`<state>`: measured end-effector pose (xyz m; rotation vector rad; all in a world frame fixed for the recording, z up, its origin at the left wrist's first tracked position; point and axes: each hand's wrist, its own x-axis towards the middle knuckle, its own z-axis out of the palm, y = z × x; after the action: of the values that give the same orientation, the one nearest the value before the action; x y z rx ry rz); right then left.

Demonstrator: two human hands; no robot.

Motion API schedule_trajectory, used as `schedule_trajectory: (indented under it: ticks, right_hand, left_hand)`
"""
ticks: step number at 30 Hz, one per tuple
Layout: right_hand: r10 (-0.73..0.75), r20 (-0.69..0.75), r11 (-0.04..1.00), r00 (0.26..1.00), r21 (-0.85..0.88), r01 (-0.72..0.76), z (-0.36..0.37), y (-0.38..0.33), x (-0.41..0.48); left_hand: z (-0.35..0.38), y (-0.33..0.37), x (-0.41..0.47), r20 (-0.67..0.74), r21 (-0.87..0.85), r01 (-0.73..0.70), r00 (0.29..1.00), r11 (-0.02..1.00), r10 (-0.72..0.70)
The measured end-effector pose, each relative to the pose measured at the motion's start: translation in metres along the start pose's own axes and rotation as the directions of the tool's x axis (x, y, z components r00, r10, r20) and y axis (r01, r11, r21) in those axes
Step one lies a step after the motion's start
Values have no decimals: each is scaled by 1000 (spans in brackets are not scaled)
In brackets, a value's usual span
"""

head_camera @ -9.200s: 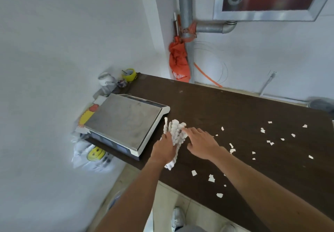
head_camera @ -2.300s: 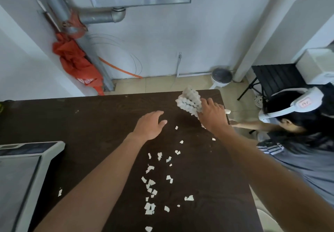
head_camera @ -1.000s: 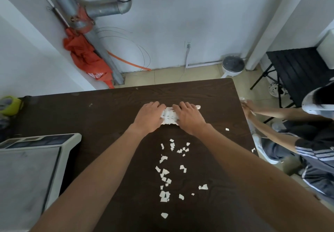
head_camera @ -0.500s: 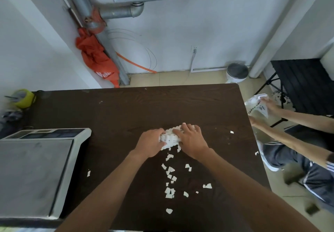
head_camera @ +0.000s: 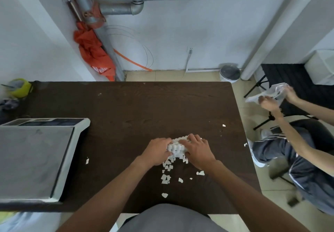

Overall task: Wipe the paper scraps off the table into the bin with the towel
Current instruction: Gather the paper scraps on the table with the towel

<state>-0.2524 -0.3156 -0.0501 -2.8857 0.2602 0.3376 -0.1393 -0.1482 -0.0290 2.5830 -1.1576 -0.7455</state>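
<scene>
At the near edge of the table (head_camera: 126, 105), just ahead of the person's body, a loose trail of scraps (head_camera: 167, 171) lies on the dark top, the nearest piece (head_camera: 164, 195) close to the lip. No bin shows under that edge, so scraps raked this way may, I judge, drop on the floor or into the lap.

Just beyond the trail, the towel (head_camera: 176, 147) is bunched between both hands and pressed to the table. The left hand (head_camera: 159, 151) curls over its left side, fingers closed on the cloth; the right hand (head_camera: 197, 152) lies flatter, fingers spread over the top and gripping its right side. The wad is narrow, so pieces could slip round either end; one scrap (head_camera: 200, 173) already sits wide of it by the right wrist.

Further out, strays lie well apart: one (head_camera: 87, 160) near the scale (head_camera: 36, 159) on the left, one (head_camera: 224, 125) toward the right edge, one (head_camera: 245, 144) at that edge. These are easily missed.

Far off, a lidded bin (head_camera: 230, 73) stands on the floor by the wall past the table's far corner, well away. To the right another person holds a bag (head_camera: 267, 94).
</scene>
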Motion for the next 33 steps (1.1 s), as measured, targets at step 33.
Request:
schedule_trajectory:
  ticks: [33]
  right_hand:
    - [-152, -113, 941, 982, -320, 109, -93, 38, 174]
  left_hand:
    - [-82, 18, 125, -302, -243, 337, 865, 909, -401]
